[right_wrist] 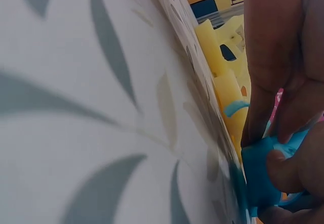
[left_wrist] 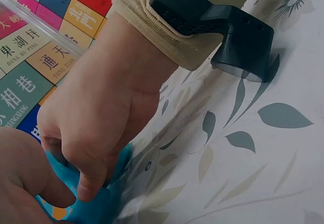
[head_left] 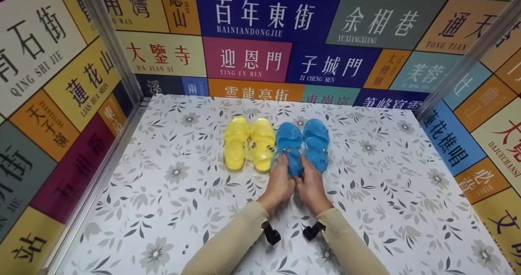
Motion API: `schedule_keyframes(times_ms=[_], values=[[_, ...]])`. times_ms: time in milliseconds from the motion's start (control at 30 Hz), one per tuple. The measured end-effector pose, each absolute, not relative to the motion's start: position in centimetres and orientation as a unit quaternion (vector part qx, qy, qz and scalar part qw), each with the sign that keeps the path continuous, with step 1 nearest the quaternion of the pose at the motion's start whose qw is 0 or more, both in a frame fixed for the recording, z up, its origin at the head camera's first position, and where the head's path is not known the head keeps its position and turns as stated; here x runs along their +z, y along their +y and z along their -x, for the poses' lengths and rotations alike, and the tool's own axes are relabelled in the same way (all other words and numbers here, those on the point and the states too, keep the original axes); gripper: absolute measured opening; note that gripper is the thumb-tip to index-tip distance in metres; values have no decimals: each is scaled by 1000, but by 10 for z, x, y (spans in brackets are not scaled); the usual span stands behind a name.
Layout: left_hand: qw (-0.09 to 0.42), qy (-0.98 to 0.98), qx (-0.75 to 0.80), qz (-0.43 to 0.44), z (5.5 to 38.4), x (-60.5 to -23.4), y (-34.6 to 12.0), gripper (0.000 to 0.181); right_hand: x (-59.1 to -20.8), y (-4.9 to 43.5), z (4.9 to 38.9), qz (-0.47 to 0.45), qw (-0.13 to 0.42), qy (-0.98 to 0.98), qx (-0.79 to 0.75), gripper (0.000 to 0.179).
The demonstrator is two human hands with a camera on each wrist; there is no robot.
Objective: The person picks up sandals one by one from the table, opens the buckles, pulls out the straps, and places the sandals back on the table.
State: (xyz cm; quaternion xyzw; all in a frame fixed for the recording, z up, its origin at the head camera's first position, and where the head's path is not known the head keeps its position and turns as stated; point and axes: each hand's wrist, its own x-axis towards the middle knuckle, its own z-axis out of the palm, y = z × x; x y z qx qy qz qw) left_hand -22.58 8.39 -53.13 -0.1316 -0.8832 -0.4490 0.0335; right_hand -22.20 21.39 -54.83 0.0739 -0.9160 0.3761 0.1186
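On the white floral surface, two blue jelly sandals stand side by side in the head view. My left hand (head_left: 281, 181) and right hand (head_left: 310, 183) both grip the rear part of the left blue sandal (head_left: 289, 132), one at each side. The other blue sandal (head_left: 316, 130) is just right of it, close to my right hand. Both wrist views show fingers and thumbs bent around the blue sandal (right_wrist: 260, 176), which they partly cover. Left of the blue pair are two yellow sandals, the outer yellow sandal (head_left: 235, 159) and the inner yellow sandal (head_left: 262, 130), toes pointing away from me.
The flower-and-leaf patterned surface (head_left: 175, 210) extends around the sandals. Upright panels with colourful street-name signs (head_left: 260, 18) border it at the back and sides. A metal corner post (head_left: 118, 47) stands at the left. Black wrist cameras hang below both sleeves.
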Motion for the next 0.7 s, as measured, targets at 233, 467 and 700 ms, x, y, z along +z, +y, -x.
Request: schedule_keyframes(times_ms=[233,467,700], values=[[25,-871,-474,125,232,-533,85,83,-548,210,224,-89,162,-913,364,68],[15,-866,-485,118,239,-532,84,83,-550,207,227,-87,182,-913,356,66],[27,-854,-509,108,244,-538,84,86,-551,205,232,-56,153,-912,376,68]])
